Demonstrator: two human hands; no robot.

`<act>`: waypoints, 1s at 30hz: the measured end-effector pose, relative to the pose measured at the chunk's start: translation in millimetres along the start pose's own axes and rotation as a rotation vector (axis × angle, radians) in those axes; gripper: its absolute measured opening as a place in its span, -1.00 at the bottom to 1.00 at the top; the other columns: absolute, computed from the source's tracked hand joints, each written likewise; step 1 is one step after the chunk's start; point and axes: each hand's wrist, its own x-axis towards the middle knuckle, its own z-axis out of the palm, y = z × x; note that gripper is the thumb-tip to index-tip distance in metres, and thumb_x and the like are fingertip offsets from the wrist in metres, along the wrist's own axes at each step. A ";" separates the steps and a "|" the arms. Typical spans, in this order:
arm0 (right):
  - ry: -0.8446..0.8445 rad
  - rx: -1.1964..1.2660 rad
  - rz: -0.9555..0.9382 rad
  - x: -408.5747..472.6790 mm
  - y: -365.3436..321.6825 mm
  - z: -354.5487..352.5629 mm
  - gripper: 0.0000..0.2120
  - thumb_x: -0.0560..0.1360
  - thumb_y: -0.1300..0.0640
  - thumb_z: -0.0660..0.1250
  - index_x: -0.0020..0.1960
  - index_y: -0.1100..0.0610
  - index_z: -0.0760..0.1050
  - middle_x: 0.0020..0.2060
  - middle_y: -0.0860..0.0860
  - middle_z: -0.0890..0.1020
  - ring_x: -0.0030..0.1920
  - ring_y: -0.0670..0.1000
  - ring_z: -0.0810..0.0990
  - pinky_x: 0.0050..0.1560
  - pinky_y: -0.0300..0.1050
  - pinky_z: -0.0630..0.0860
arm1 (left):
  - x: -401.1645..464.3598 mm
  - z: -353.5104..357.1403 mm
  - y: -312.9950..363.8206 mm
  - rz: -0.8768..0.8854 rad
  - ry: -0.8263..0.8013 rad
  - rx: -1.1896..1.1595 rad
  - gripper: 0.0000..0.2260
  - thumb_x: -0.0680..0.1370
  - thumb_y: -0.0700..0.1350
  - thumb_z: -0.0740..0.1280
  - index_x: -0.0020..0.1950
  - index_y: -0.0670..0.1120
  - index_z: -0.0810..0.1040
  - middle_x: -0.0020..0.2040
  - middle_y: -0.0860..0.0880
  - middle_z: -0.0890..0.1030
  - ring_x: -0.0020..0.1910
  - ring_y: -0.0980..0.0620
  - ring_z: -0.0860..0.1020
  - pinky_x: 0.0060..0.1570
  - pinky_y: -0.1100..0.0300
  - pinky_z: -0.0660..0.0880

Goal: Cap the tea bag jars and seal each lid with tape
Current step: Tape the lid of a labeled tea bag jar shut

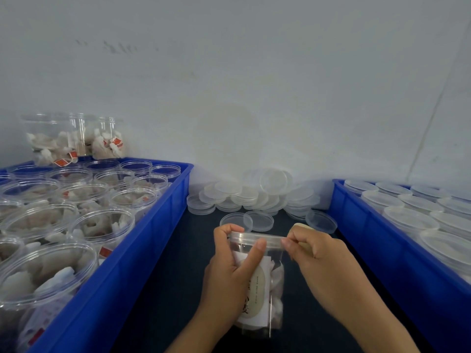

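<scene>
1. Grey-white wall (254, 72) fills the top half, behind the dark tabletop (178, 276).
2. Blue rectangular plastic crate on the left (142, 250), left of the held jar, packed w/ open clear round jars of white tea bags (102, 225); no lids on them.
3. Blue rectangular plastic crate on the right (382, 250), right of the held jar, holds capped clear jars (407, 220), lids up.
4. Two clear jars of tea bags stacked at the back (76, 138), behind the left crate, far-left of the held jar.
5. Pile of loose clear round plastic lids (254, 194) on the table beyond the held jar, btwn the crates; a few singles lie just past it.
6. Held clear plastic jar w/ white label and tea bags (265, 284), centre foreground, tilted toward the camera, clear lid (257, 236) on.
7. Left hand (229, 276) wraps the jar body; thumb up the front to the lid edge, fingers curled over the lid's far-left rim.
8. Right hand (326, 266) pinches at the lid's right rim; fingers closed tight. Clear tape itself can't be made out.
9. Beige roll-like item (303, 229) tucked behind the right hand's fingers; cannot tell what it is.
</scene>
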 end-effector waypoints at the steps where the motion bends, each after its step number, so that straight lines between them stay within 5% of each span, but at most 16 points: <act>1: 0.000 -0.029 -0.005 0.5 0.0 -0.4 -0.70 0.60 -0.04 0.17 -0.31 -0.07 0.37 -0.45 -0.06 0.46 -0.44 -0.15 0.42 -0.36 -0.28 0.34 | -0.4 0.0 0.2 0.003 -0.004 0.003 -0.65 0.40 0.30 0.29 0.09 0.22 0.31 -0.09 0.21 0.65 -0.20 0.13 0.67 -0.23 0.23 0.57; 12: -0.052 0.007 0.063 8.0 7.0 3.0 -0.68 0.58 -0.12 0.16 -0.29 -0.02 0.40 -0.47 -0.07 0.44 -0.45 -0.14 0.38 -0.37 -0.19 0.35 | -1.7 0.6 2.3 0.002 0.049 0.034 -0.65 0.32 0.37 0.25 0.02 0.31 0.29 -0.08 0.26 0.63 -0.21 0.17 0.66 -0.28 0.30 0.56; 20: -0.157 -0.122 0.116 8.4 7.5 -4.3 -0.71 0.60 -0.12 0.10 -0.22 -0.05 0.44 -0.23 -0.06 0.59 -0.19 -0.06 0.58 -0.08 -0.10 0.55 | -5.4 2.3 7.0 -0.012 0.039 0.056 -0.59 0.29 0.42 0.21 0.05 0.33 0.27 -0.08 0.31 0.61 -0.18 0.23 0.65 -0.29 0.45 0.49; 26: -0.210 -0.092 0.145 6.6 11.4 -1.5 -0.45 0.27 -0.48 -0.08 0.01 -0.15 0.33 -0.25 -0.08 0.58 -0.29 -0.15 0.55 -0.23 -0.19 0.51 | -3.1 -2.3 3.1 -0.018 -0.016 -0.026 -0.62 0.32 0.37 0.29 0.04 0.29 0.31 -0.09 0.18 0.65 -0.17 0.10 0.67 -0.16 0.16 0.61; 30: -0.344 0.253 0.142 6.3 13.0 3.0 -0.44 0.33 -0.40 0.06 0.31 -0.33 0.26 -0.16 -0.11 0.59 -0.50 -0.27 0.48 -0.46 -0.41 0.36 | -3.3 -5.5 0.0 -0.014 -0.051 -0.114 -0.63 0.32 0.31 0.30 0.05 0.23 0.36 -0.11 0.10 0.66 -0.16 0.03 0.67 -0.15 0.18 0.61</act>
